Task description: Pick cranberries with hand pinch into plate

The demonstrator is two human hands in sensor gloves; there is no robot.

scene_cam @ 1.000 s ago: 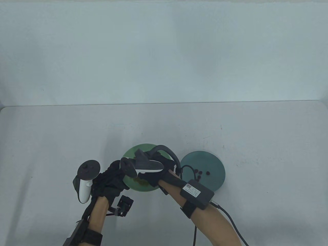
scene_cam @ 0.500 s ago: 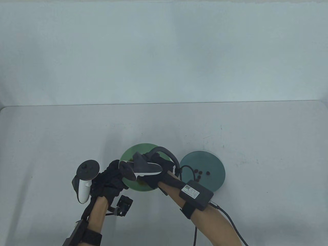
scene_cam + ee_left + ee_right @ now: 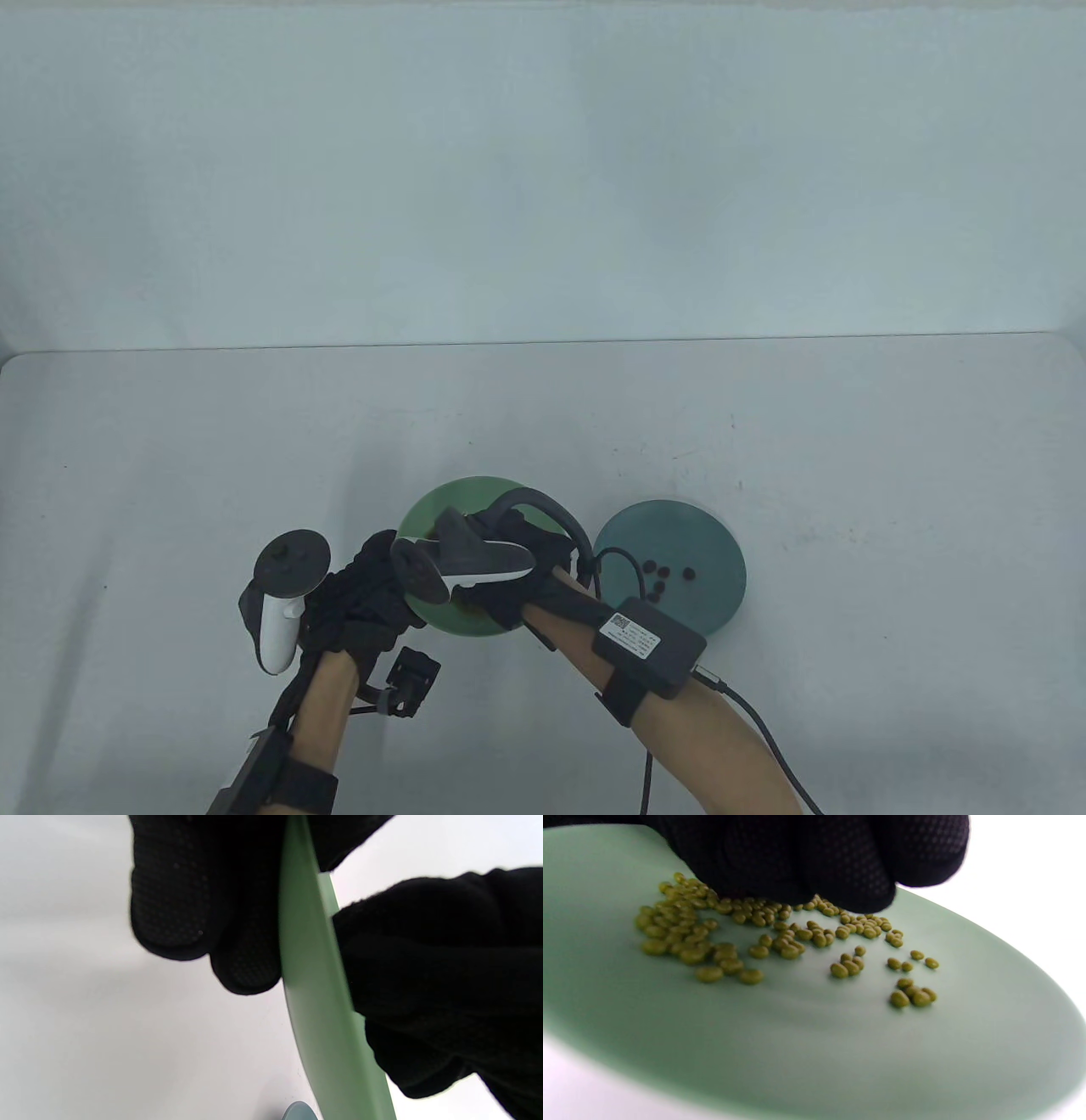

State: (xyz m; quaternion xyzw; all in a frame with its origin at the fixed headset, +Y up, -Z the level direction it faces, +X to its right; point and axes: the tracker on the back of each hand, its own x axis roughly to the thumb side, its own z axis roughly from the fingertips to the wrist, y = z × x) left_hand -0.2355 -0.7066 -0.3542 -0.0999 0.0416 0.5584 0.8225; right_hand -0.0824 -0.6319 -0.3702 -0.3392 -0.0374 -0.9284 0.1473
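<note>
A light green plate [image 3: 450, 497] holds many small olive-green beans [image 3: 780, 942]. My left hand [image 3: 373, 586] grips its left rim; in the left wrist view my fingers [image 3: 178, 899] lie on one side of the plate's rim [image 3: 314, 993] and my thumb [image 3: 424, 963] on the other. My right hand [image 3: 501, 543] hovers over this plate [image 3: 814, 1052], its fingertips [image 3: 840, 874] bunched together and touching the beans. Whatever they pinch is hidden. Several dark cranberries [image 3: 666, 577] lie on a dark teal plate [image 3: 704, 594] to the right.
A black sensor box [image 3: 649, 645] with a cable is strapped to my right forearm, over the teal plate's near-left edge. The teal plate's edge also shows in the left wrist view [image 3: 299, 1111]. The white table [image 3: 848, 467] ends at a pale back wall.
My right hand has shifted slightly left and farther over the green plate, covering more of the beans. My left hand keeps its grip on the rim.
</note>
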